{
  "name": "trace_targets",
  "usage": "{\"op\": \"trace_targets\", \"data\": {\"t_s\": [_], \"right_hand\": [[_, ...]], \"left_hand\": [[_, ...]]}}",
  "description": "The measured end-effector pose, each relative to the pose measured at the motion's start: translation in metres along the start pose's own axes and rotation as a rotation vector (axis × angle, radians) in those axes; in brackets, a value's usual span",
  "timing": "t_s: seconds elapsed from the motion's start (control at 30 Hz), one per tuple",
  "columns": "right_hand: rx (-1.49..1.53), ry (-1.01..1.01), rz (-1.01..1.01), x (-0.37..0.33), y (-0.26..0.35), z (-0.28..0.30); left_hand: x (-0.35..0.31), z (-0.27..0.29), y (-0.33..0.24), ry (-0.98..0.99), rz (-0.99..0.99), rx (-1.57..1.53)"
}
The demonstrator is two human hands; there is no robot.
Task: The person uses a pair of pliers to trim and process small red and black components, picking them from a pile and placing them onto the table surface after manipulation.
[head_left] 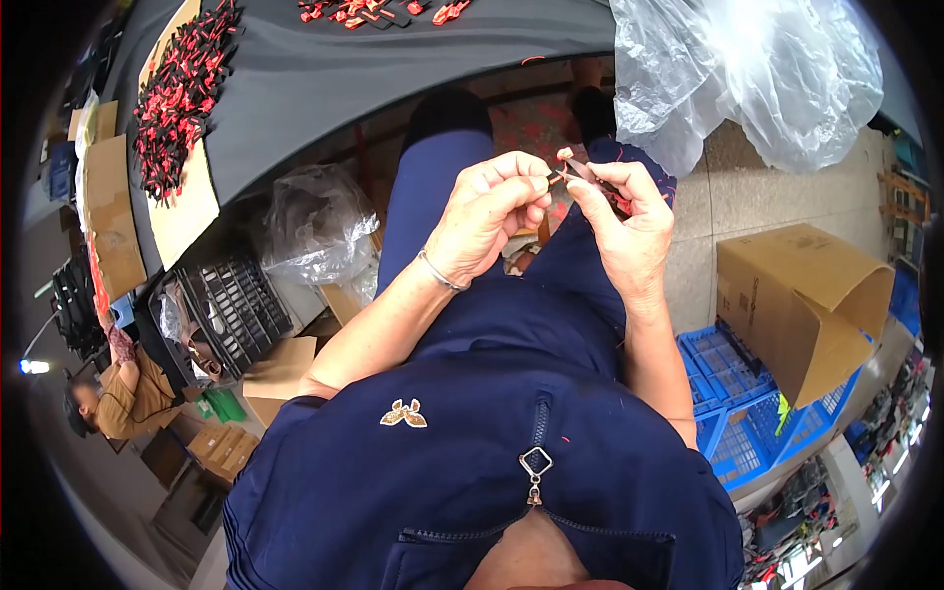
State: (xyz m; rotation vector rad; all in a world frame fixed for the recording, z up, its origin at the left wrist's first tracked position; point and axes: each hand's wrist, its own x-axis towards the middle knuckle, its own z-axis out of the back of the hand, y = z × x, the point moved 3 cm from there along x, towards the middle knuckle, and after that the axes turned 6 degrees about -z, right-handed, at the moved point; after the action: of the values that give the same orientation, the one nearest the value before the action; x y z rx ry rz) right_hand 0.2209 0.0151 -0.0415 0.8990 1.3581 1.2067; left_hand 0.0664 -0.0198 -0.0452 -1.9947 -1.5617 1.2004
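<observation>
Above my lap, my left hand (pixel 492 216) is closed in a pinch, with thumb and forefinger on a small red-and-black piece (pixel 555 179), mostly hidden by the fingertips. Close beside it, my right hand (pixel 629 231) is closed around what look like small thread snips (pixel 582 171), their dark narrow blades pointing toward the left fingertips. Something red and black shows under the right fingers; its shape cannot be made out. Bits of red thread lie on my dark blue trousers (pixel 438 162).
A dark cloth-covered table (pixel 393 84) curves ahead, bearing a heap of red-and-black pieces (pixel 187 98) on cardboard. Clear plastic (pixel 752 74) hangs at its right. Rightward are a carton (pixel 787 295) and blue crates (pixel 723 369). Another person (pixel 133 398) is far left.
</observation>
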Motion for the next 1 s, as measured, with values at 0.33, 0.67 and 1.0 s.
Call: {"op": "trace_targets", "data": {"t_s": [0.33, 0.67, 1.0], "right_hand": [[-0.111, -0.048, -0.019, -0.002, -0.008, -0.001], [0.494, 0.261, -0.29, -0.006, -0.029, -0.007], [-0.124, 0.022, 0.001, -0.011, 0.004, 0.0]], "left_hand": [[0.001, 0.008, 0.007, -0.035, 0.05, 0.087], [-0.002, 0.005, 0.009, 0.01, 0.065, 0.097], [-0.01, 0.007, 0.005, -0.033, -0.028, 0.133]]}}
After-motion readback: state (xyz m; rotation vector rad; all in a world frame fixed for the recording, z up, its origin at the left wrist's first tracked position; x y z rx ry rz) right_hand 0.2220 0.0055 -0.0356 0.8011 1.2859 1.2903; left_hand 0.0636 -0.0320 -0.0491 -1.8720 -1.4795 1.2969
